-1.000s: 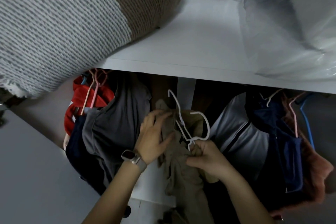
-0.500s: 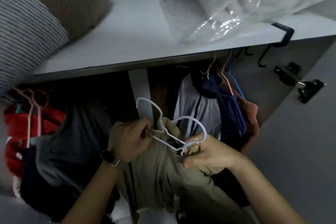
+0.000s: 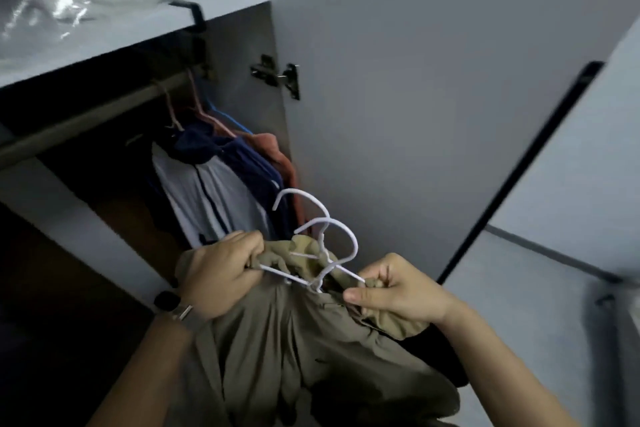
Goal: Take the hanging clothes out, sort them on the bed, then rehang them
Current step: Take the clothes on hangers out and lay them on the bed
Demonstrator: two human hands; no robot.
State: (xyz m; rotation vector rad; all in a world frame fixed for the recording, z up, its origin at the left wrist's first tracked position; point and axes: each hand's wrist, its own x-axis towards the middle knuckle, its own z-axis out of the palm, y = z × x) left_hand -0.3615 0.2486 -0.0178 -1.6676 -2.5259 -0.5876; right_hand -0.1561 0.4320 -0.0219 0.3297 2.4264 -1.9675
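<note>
Both hands held the olive-tan clothes [image 3: 277, 350] out in front of the wardrobe, at about 6 o'clock. The left hand [image 3: 221, 274] clutched fabric and one end of the white hangers [image 3: 322, 253] in a tight grip; the right hand [image 3: 398, 291] pinched the other end — hooks pointing up. At 10 o'clock, the blue-and-white jacket [image 3: 207, 191] hung on the rail [image 3: 86, 118].

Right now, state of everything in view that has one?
khaki garment: off the rail, on white hangers, held by both hands
white hangers: two hooks free, unhooked
left hand: grips garment and hanger
right hand: pinches garment and hanger end
navy-and-white jacket: hanging on rail
wardrobe door: open
</note>
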